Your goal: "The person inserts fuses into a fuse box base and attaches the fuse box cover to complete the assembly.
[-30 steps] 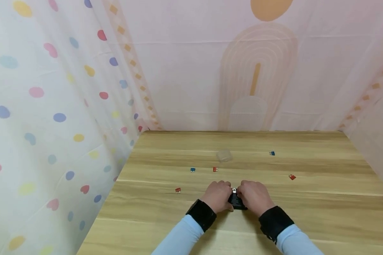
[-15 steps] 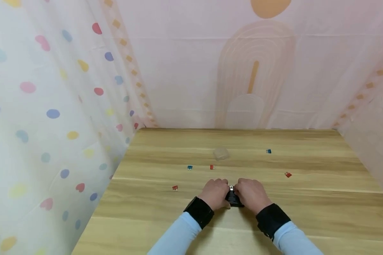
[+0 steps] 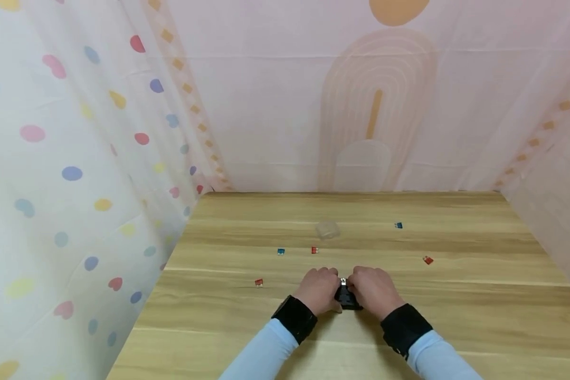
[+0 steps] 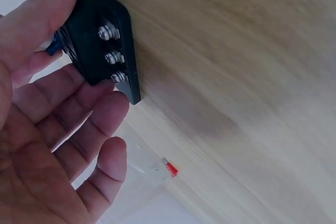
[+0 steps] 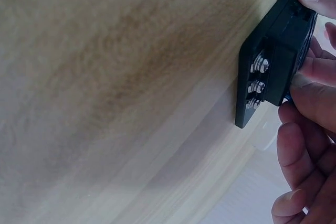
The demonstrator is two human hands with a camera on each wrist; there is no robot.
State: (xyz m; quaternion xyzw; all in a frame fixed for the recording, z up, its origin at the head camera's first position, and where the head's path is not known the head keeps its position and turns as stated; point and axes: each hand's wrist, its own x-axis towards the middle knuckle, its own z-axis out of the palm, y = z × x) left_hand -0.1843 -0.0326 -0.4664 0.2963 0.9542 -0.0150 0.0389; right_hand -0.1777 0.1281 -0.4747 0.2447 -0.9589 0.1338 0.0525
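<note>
A black fuse block [image 3: 348, 301] with a row of bright screw terminals [image 4: 108, 32] stands on the table between both hands. My left hand [image 3: 318, 290] grips it, the thumb on one end and curled fingers along its side. The right hand [image 3: 374, 290] is against the block's top, its thumb and finger pinching a small blue blade fuse [image 4: 54, 46]. Fingers hide most of that fuse, so how deep it sits cannot be told. Around the hands lie loose blade fuses: red ones [image 3: 258, 283] and blue ones [image 3: 281, 252].
A clear plastic cover [image 3: 328, 230] lies behind the hands. Another red fuse [image 3: 315, 250] is just in front of it; a blue fuse [image 3: 398, 225] and a red fuse [image 3: 428, 260] lie to the right. Patterned curtains [image 3: 261, 105] border the table [image 3: 480, 232].
The head view has shifted slightly, so everything sits a little further left in it. Both hands keep their places at the fuse block.
</note>
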